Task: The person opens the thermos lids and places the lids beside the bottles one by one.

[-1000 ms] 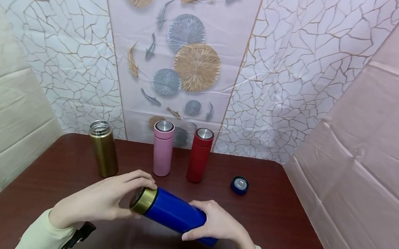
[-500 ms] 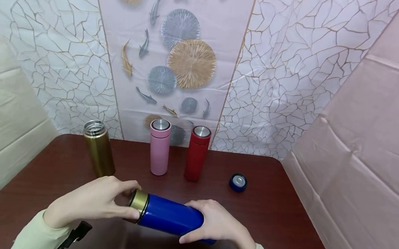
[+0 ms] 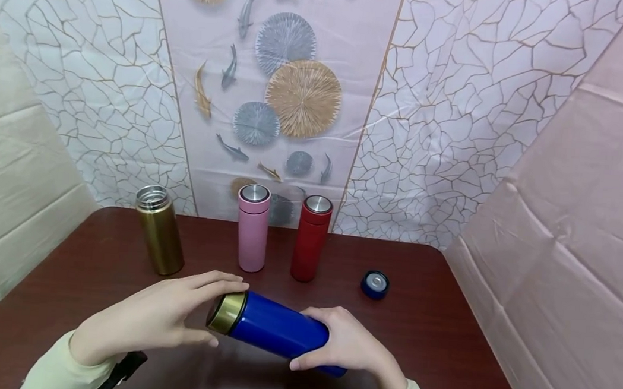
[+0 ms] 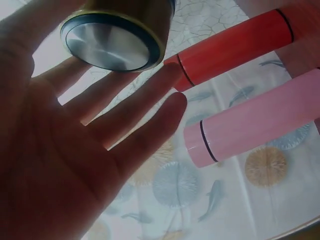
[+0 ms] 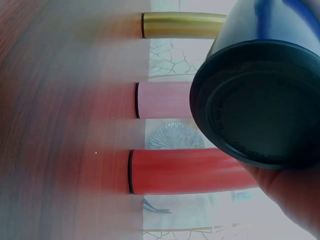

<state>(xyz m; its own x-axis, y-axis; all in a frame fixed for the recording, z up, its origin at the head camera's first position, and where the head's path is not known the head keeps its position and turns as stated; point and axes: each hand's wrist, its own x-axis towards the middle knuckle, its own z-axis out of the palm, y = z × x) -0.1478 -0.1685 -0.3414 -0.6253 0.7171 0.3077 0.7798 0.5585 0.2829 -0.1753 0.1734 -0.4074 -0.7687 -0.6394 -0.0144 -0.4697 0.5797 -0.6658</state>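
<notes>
The right hand [image 3: 348, 339] is gripping the blue vacuum flask [image 3: 277, 324] near its black base [image 5: 260, 107], thumb and fingers curling round the body, and is holding it above the near part of the bench [image 3: 457, 358]. The flask is lying tilted in the air, its gold lid [image 3: 227, 313] pointing left and slightly up, the base sitting lower at the right. The left hand [image 3: 154, 319] is spreading wide about that lid, fingers stretching out nearly straight along its far side and thumb standing apart below; it is pinching nothing, and whether the fingertips are touching the lid is hard to tell. Behind, a gold flask [image 3: 163, 239] is standing upright with its mouth uncovered, while a pink flask [image 3: 252, 238] and a red flask [image 3: 311, 239] are standing capped to its right. A blue lid [image 3: 375, 285] is resting on the bench, right of the red flask
</notes>
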